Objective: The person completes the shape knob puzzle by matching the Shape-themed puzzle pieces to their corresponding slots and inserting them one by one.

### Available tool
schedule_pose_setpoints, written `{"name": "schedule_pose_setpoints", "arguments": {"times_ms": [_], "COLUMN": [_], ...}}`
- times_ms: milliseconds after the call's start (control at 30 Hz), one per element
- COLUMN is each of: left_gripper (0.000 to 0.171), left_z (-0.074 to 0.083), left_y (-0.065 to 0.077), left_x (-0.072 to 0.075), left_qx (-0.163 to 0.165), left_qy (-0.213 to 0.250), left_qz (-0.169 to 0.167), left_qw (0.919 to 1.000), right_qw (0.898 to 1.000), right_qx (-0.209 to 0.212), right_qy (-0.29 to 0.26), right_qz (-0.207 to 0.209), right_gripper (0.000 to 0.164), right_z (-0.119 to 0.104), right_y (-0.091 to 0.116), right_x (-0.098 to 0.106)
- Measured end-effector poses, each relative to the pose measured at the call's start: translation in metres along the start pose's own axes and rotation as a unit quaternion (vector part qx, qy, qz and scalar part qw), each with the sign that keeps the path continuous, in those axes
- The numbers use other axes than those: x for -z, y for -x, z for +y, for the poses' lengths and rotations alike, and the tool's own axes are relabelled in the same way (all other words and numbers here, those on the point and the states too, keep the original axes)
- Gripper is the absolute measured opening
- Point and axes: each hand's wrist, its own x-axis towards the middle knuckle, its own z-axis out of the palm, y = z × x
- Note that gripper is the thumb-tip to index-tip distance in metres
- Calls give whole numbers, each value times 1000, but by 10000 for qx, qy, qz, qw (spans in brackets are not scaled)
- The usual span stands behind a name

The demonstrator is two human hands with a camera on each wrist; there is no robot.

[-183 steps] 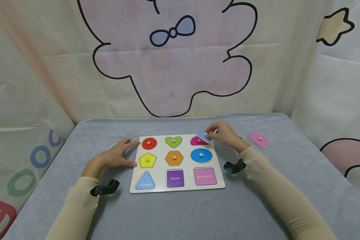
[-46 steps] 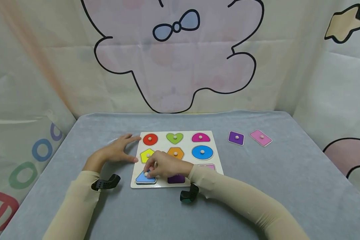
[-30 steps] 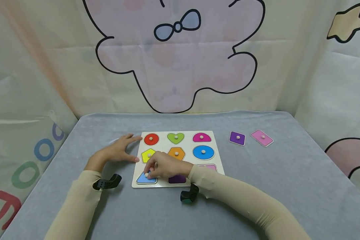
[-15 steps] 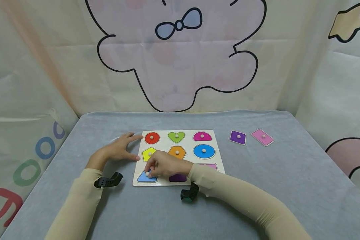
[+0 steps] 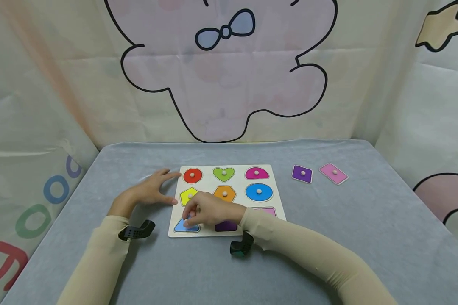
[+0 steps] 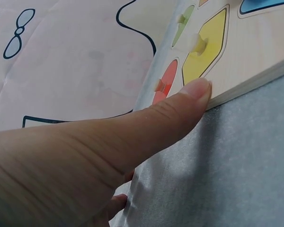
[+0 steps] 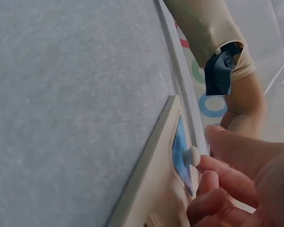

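A white puzzle board lies on the table, holding knobbed shapes in red, green, magenta, yellow, orange and blue. My left hand rests along its left side with fingers spread; in the left wrist view the thumb presses the board's edge near the yellow pentagon. Over the lower left corner is my right hand, at the blue triangle, which sits in its recess. In the right wrist view the thumb stands off the triangle's knob, while a fingertip touches it. The right forearm partly covers the bottom row.
Right of the board, a purple square piece and a pink rectangle piece lie on the grey cloth. The board's purple square recess and pink rectangle recess are partly hidden. A printed curtain stands behind.
My right hand carried the blue triangle from the board's upper right to its lower left, where it went down into the recess. Now the thumb is off the knob. The left hand stays put.
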Motion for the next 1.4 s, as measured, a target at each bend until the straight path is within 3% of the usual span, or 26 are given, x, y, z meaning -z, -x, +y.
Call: {"name": "schedule_pose_setpoints", "arguments": {"times_ms": [433,800,1400], "left_gripper": [94,94,95], "left_z": [-3,0,0], "left_y": [0,-2,-1], "left_x": [1,1,-1], "left_qx": [52,194,234], "left_qy": [32,-1,-33], "left_qz": [-7,-22,-12], "left_qw": [10000,9998,9997], "right_qw": [9993,9959,9883], "right_qx": [193,-28,145], "right_qy": [170,404,-187], "right_qz": [265,805,1510], "right_gripper": [14,16,23], "right_z": [-3,4,31], "right_y": [15,41,75], "right_x": [12,33,65]}}
